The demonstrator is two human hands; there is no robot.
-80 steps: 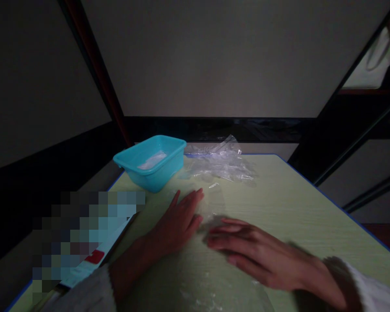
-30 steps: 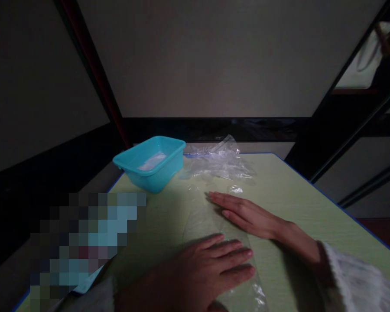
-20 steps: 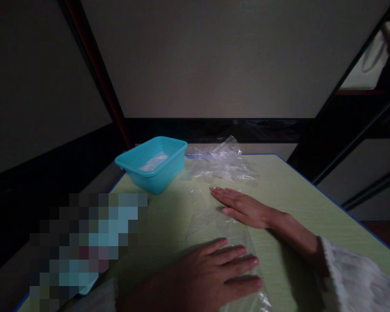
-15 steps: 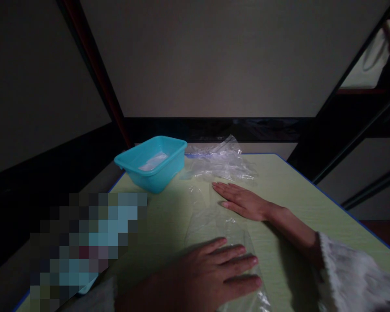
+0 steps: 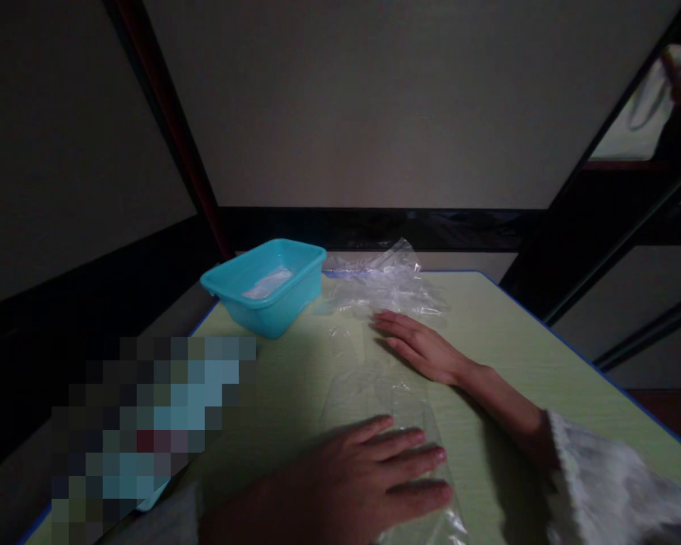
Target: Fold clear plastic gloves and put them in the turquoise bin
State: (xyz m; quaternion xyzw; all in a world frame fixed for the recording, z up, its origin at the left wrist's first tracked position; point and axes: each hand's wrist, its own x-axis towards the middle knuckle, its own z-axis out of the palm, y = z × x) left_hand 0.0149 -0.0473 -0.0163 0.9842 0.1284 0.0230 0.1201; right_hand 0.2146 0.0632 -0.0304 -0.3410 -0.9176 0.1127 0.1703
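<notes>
A clear plastic bag (image 5: 383,390) lies spread on the pale green table, its near end running out of the bottom of the view. My left hand (image 5: 368,481) rests palm down on its lower part, fingers apart and stretched to the right. Farther up, my right hand (image 5: 423,348) is palm down with its fingers extended, by the bag's far end; whether its fingertips touch the film I cannot tell. Beyond those fingertips lies a crumpled heap of clear plastic (image 5: 383,280).
A turquoise plastic basin (image 5: 295,299) holding a white, flat item (image 5: 269,281) stands at the table's back left. A pixelated patch hides the left side, with a light blue edge below it. The blue-edged table (image 5: 516,341) stands before a pale panel (image 5: 374,113).
My right hand has shifted slightly, its fingers a little raised and drawn closer together. My left hand stays on the bag almost unmoved.
</notes>
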